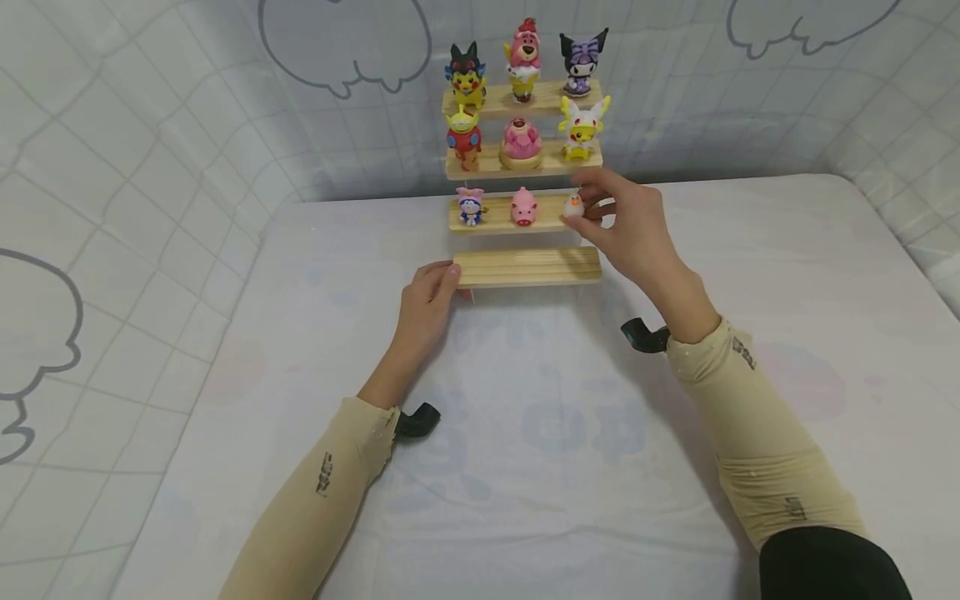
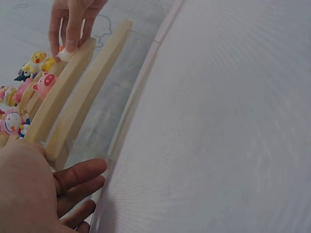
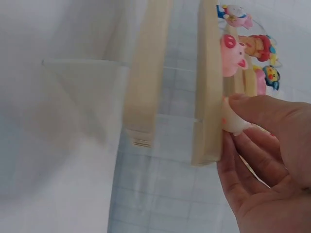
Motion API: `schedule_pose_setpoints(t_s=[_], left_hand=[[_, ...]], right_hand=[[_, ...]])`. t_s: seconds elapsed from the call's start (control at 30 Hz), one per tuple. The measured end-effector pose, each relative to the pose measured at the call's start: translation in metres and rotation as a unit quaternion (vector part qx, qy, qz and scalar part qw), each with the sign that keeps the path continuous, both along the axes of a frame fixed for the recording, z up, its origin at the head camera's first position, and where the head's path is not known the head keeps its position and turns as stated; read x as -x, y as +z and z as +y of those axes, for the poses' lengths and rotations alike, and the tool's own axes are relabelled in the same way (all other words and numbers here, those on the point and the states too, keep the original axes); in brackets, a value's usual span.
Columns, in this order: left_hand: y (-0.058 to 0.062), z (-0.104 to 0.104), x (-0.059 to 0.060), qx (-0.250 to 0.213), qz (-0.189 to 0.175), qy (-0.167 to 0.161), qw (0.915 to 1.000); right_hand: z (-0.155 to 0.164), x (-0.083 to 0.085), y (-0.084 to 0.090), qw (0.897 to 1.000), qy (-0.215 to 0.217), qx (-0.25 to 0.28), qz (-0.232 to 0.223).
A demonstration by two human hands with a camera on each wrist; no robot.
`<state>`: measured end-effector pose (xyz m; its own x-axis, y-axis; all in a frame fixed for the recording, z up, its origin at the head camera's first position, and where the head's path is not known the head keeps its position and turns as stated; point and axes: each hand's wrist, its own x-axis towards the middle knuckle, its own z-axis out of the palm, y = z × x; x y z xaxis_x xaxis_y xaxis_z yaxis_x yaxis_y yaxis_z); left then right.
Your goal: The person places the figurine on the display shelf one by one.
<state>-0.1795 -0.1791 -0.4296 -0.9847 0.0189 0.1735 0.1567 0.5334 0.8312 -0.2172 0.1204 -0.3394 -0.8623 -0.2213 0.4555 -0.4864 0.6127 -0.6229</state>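
A small white figurine (image 1: 573,206) with an orange spot stands at the right end of the third wooden step down. My right hand (image 1: 626,221) pinches it between thumb and fingers; in the right wrist view the figurine (image 3: 234,118) is partly hidden by the thumb. At the left end of the lowest step of the tiered display stand (image 1: 528,268), my left hand (image 1: 427,304) has its thumb on top and fingers below. On the third step, a pink pig figurine (image 1: 523,207) sits mid-step, with a blue-and-white figurine (image 1: 470,207) at its left.
Above, the second step holds a red-and-green figurine (image 1: 464,142), a pink figurine (image 1: 521,143) and a white-eared yellow one (image 1: 582,129). The top step carries a black-eared yellow figurine (image 1: 467,77), a pink bear (image 1: 524,60) and a purple-and-black figurine (image 1: 582,62). A white cloth (image 1: 525,483) covers the table.
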Motion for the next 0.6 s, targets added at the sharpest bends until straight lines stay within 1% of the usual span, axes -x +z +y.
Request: schedule_pose_setpoints(t_s=[0.2, 0.37, 0.5, 0.6], left_hand=[[0.0021, -0.0011, -0.0007, -0.001, 0.003, 0.000, 1.0000], [0.0013, -0.0013, 0.0008, -0.003, 0.010, -0.002, 0.9999], [0.0009, -0.0014, 0.0012, -0.004, 0.014, -0.004, 0.9999], [0.0006, -0.0010, 0.0014, -0.004, 0.010, -0.002, 0.9999]], right_hand=[[-0.0027, 0.0033, -0.0019, 1.000, -0.010, 0.010, 0.008], [-0.0025, 0.0038, -0.0026, 1.000, -0.016, 0.014, -0.001], [-0.0006, 0.0030, -0.0023, 1.000, -0.010, 0.018, -0.001], [0.0021, 0.0017, -0.0018, 1.000, -0.005, 0.027, 0.000]])
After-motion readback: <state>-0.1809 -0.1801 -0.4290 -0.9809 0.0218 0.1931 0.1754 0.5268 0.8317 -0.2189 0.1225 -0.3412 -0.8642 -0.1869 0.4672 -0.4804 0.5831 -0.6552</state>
